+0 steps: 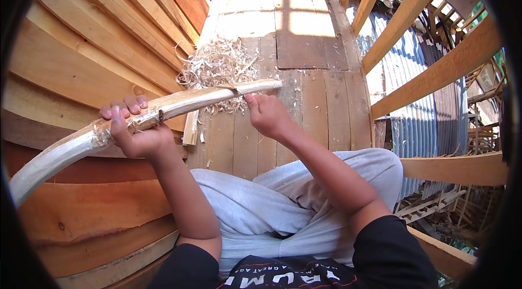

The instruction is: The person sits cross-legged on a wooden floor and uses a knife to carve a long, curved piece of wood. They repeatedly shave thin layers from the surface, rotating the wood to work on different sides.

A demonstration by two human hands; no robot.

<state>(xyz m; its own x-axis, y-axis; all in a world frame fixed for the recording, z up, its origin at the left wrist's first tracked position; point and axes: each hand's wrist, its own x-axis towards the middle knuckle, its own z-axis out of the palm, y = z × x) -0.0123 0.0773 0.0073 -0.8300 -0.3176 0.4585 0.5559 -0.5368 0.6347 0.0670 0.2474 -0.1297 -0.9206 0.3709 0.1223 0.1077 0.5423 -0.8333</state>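
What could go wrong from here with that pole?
Possible risks:
1. The curled right hand is beside a dark, thin piece on the peeled wooden pole; if that is a blade (can't tell), a slip might cut.
2. Rough fibres near the bare left hand could splinter.
3. Loose wood shavings on the floorboards might be slippery.

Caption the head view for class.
Left hand grips curved pale wooden pole, right hand close by, curly cream wood shavings beyond.

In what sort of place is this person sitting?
Probably a simple, open-sided woodworking space: wooden boards line the left side, a heap of pale shavings lies on the plank floor, and an open timber frame runs along the right.
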